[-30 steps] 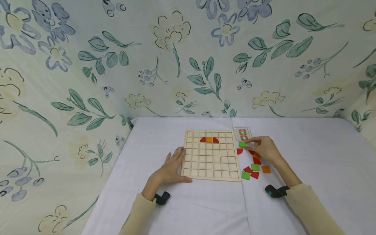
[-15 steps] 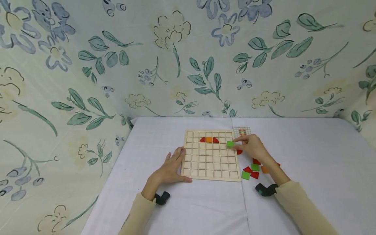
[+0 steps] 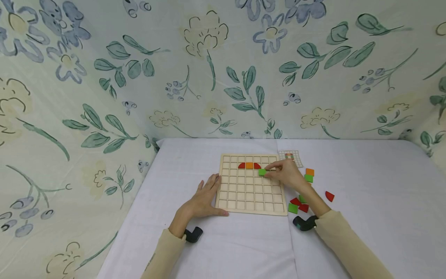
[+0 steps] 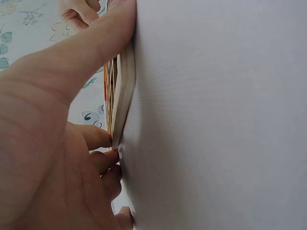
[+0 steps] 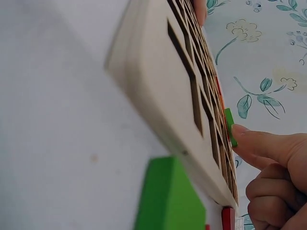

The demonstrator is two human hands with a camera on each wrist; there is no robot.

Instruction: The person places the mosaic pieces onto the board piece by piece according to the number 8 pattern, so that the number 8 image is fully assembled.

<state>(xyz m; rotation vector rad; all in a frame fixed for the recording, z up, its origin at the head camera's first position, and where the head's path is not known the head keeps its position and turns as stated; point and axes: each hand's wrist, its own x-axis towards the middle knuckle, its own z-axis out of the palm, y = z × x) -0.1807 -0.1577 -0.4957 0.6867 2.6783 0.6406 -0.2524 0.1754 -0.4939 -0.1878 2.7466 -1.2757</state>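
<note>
1. Floral cloth (image 3: 223,69) hangs behind and to the left of a white-covered desk (image 3: 240,248) in the head view, and a square grid board (image 3: 249,188) lies flat on it, its sides running away from the person
2. Head view: the right hand (image 3: 289,174) pinches a green tile (image 3: 262,172) by its right side, fingers pointing left; the tile looks square from above, sides roughly along the grid, over the board's upper right part, just below the red, orange and red row (image 3: 249,165), whose long axis runs sideways
3. Head view: loose pieces (image 3: 304,208) and a pattern card (image 3: 296,157) line the board's right edge; white cloth spreads wide on its left and before its near edge
4. Left wrist view: the left hand (image 4: 53,129) rests spread at the board's corner, fingertips against one edge, thumb at another
5. Right wrist view: the tile shows edge-on, its long side nearly parallel to the board's face; whether they touch cannot be told
</note>
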